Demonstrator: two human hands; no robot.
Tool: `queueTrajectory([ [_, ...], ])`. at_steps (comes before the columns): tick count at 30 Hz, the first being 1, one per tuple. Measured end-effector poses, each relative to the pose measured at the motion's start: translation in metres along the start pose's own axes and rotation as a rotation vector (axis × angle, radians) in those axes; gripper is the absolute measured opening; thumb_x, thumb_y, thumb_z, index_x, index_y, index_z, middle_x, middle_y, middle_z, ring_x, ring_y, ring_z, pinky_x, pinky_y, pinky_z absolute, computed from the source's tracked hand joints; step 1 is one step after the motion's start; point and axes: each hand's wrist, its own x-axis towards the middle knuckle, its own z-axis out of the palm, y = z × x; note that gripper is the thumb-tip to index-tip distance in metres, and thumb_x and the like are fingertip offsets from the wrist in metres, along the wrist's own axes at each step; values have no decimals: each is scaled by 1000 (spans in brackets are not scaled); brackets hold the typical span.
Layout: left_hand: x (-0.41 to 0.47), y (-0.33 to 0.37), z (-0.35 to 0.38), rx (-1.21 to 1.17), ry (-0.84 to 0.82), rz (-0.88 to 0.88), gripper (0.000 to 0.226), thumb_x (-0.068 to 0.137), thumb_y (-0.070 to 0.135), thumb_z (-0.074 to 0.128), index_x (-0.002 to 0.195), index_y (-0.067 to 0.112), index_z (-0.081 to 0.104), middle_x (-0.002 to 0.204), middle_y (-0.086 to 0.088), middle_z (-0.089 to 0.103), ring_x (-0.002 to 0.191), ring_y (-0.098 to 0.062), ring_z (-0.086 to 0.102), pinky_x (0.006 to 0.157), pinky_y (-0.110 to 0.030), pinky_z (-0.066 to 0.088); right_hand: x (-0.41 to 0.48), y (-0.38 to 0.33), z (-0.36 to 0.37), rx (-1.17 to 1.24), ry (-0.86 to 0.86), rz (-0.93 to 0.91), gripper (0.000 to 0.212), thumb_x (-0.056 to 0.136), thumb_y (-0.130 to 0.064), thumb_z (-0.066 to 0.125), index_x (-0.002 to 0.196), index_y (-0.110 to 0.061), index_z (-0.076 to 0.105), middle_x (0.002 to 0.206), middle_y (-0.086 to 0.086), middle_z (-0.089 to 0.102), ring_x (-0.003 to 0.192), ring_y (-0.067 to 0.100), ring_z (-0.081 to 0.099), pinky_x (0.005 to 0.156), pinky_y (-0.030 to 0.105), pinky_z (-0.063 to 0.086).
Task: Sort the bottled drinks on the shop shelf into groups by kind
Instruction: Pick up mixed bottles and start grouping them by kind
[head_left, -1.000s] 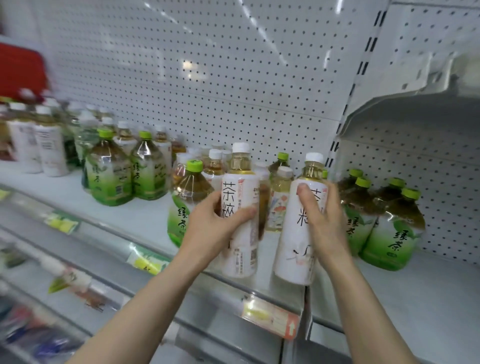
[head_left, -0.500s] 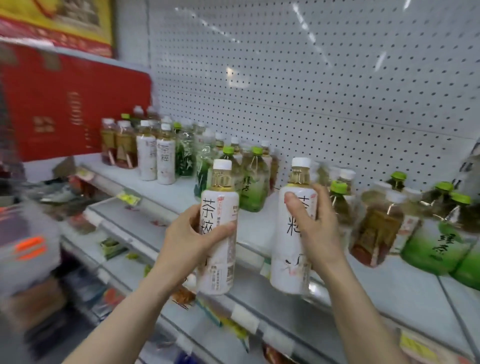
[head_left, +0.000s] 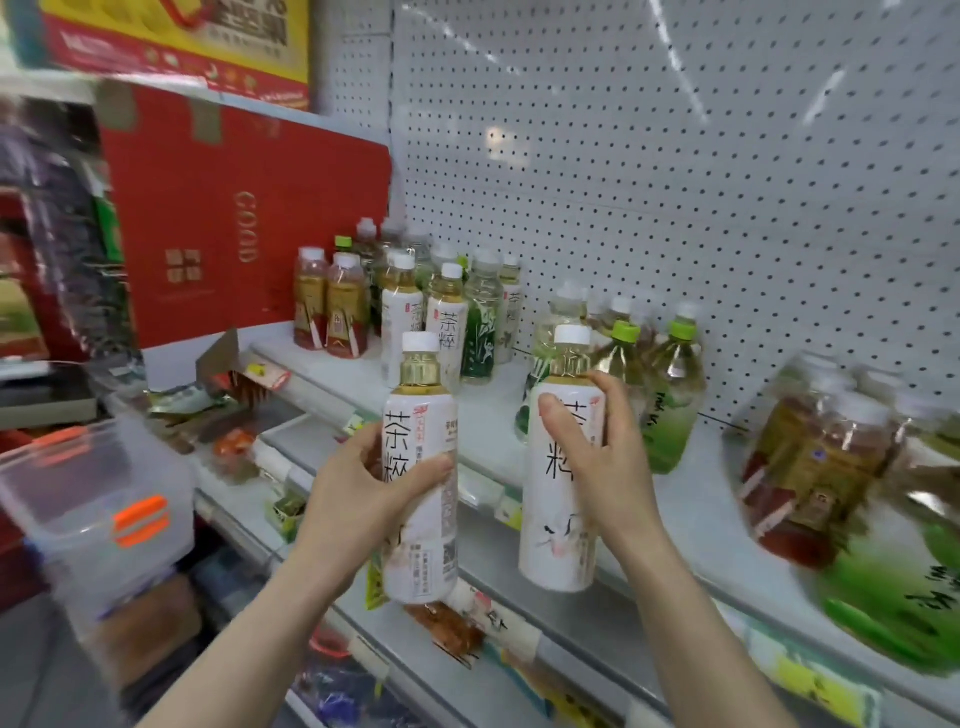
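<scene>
My left hand (head_left: 358, 483) grips a white-labelled tea bottle (head_left: 422, 535) with a white cap, held upright in front of the shelf edge. My right hand (head_left: 602, 462) grips a second bottle of the same kind (head_left: 558, 525), also upright and off the shelf. Two matching white-labelled bottles (head_left: 447, 322) stand at the far left of the white shelf (head_left: 493, 410), beside amber bottles with red labels (head_left: 332, 306). Green-capped green tea bottles (head_left: 670, 395) stand behind my right hand. More amber (head_left: 810, 467) and green (head_left: 904, 587) bottles blur at the right.
A red carton (head_left: 244, 218) closes off the shelf's left end. White pegboard (head_left: 675, 156) backs the shelf. Lower shelves with price tags (head_left: 509, 618) and packets run below. A clear plastic box with orange clips (head_left: 93, 509) sits at the lower left.
The view has swung left along the shelf, and both hands have carried their white-labelled bottles left with it. The far-left group of bottles is now closer.
</scene>
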Motion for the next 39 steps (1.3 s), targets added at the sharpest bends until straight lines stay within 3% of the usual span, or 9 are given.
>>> queueTrajectory([
  [4,60,-10,-19,33,-16,48,50,67,39,83,112,28,65,100,12,74,89,-4,70,83,-38,57,48,12,43,-45,10,-23,36,87,-47,66,117,-38,48,90,-9,67,77,3,66,66,28,52],
  [10,140,-17,-49,73,-35,107,46,72,28,81,114,26,64,103,10,74,89,0,68,79,-28,54,113,18,99,-233,21,-30,45,89,-50,61,123,-41,32,88,-27,59,75,-18,58,59,7,39],
  [15,189,-25,-61,43,-71,106,46,69,28,82,111,31,65,99,16,74,88,4,67,78,-26,53,140,27,126,-406,57,-11,62,89,-51,62,139,-30,32,98,-29,54,89,-4,57,71,17,42],
  [21,243,-41,-67,11,-214,108,58,58,45,85,111,37,63,102,19,72,92,4,66,80,-30,55,152,34,146,-606,120,99,66,86,-56,63,139,-33,32,112,-16,52,112,14,52,90,34,45],
  [23,256,-45,-71,-4,-261,120,56,61,40,84,112,36,63,104,18,72,94,3,66,81,-29,55,154,28,149,-763,160,102,67,86,-55,63,141,-27,36,107,-11,52,109,16,48,87,32,41],
  [27,276,-50,-77,-45,-333,126,66,50,53,78,112,34,63,104,16,72,95,0,66,82,-31,56,165,15,156,-985,181,190,52,90,-47,62,131,-21,45,113,1,57,106,25,56,82,34,42],
  [32,289,-53,-82,-87,-380,119,62,54,45,82,112,38,63,108,14,72,100,-5,66,87,-37,56,202,32,170,-996,319,364,55,95,-38,59,135,-6,40,124,14,56,113,33,56,90,42,47],
  [35,295,-55,-84,-81,-388,130,52,63,30,85,108,43,61,108,16,71,99,-2,66,84,-31,55,232,50,170,-970,375,432,51,97,-33,56,136,-5,37,129,17,54,113,35,58,87,42,47],
  [39,299,-58,-87,-97,-382,131,55,63,30,86,108,46,59,108,21,69,96,9,62,76,-18,49,268,68,161,-787,309,411,50,97,-31,57,137,-8,40,127,12,57,106,26,59,85,37,47],
])
